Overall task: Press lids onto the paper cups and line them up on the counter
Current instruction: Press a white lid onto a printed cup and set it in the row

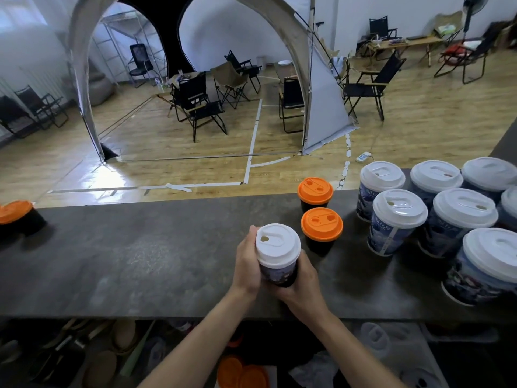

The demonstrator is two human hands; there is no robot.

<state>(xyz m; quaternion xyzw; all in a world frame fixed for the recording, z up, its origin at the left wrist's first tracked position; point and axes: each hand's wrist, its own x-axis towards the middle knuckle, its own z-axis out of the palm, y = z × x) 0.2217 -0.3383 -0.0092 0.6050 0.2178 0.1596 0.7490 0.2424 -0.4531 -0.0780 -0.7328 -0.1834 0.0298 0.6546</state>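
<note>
Near the tabletop front, a lidded cup between left hand and right hand; two smaller cups just right, a cluster of larger cups further right, one cup far left

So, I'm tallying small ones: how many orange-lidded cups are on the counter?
3. Rear orange cup and front orange cup stand right of the held cup; left orange cup sits at the frame edge, partly cut off.
</note>
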